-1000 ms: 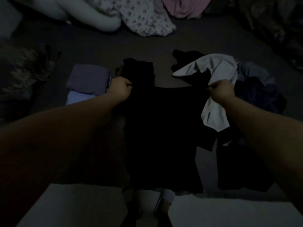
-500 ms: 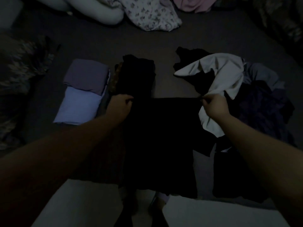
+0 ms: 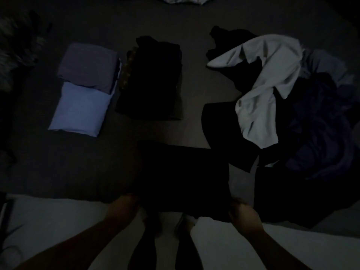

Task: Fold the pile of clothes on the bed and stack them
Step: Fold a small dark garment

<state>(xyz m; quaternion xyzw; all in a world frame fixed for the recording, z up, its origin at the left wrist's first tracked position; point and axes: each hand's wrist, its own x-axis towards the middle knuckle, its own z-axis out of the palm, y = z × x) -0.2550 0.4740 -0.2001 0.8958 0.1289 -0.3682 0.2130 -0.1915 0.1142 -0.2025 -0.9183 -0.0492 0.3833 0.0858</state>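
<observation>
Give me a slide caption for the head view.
Both hands hold a black garment at the bed edge.

Black cloth garment (image 3: 183,178): flat at the bed's near edge.
Unfolded pile, pale grey shirt on top (image 3: 268,84): right.
Folded purple-and-blue stack (image 3: 85,88): left.
Folded black stack (image 3: 153,80): centre.

Bare bed sheet (image 3: 159,131) is left open between 2 folded stacks (image 3: 85,88) (image 3: 153,82) and the black garment (image 3: 183,176); the right is blocked by the unfolded pile (image 3: 282,98)
</observation>
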